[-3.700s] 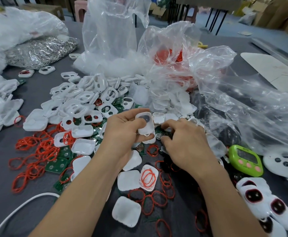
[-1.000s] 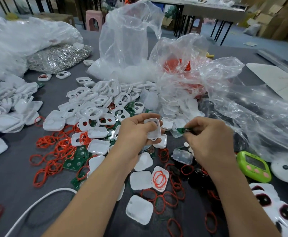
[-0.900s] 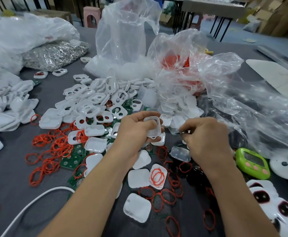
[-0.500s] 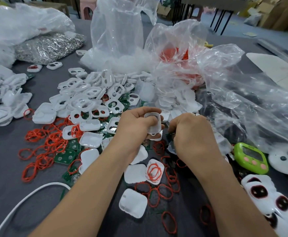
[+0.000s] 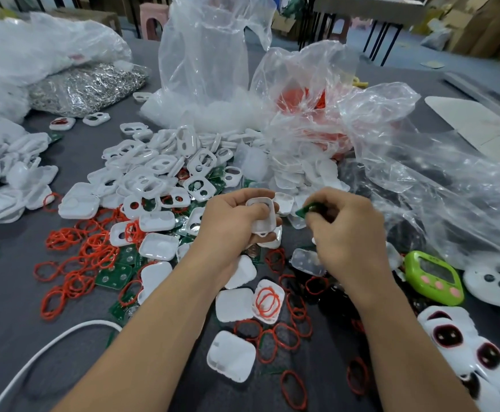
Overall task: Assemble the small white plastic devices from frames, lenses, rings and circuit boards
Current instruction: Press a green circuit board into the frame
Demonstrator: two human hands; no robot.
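grey table [image 5: 11, 292] | left hand [image 5: 231, 224] fingers grasp white frame [image 5: 261, 215] | right hand [image 5: 344, 230] fingers pinch green circuit board [image 5: 304, 210]

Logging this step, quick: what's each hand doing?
Left hand: grips a small white plastic frame.
Right hand: pinches a small green circuit board.

Dark grey worktable [image 5: 8, 310], pink plastic stool [image 5: 150, 16] at 11 o'clock, black metal table legs [image 5: 383, 34] at 1 o'clock, brown cardboard boxes [image 5: 489, 25] at 2 o'clock, blue-grey floor [image 5: 406, 50].
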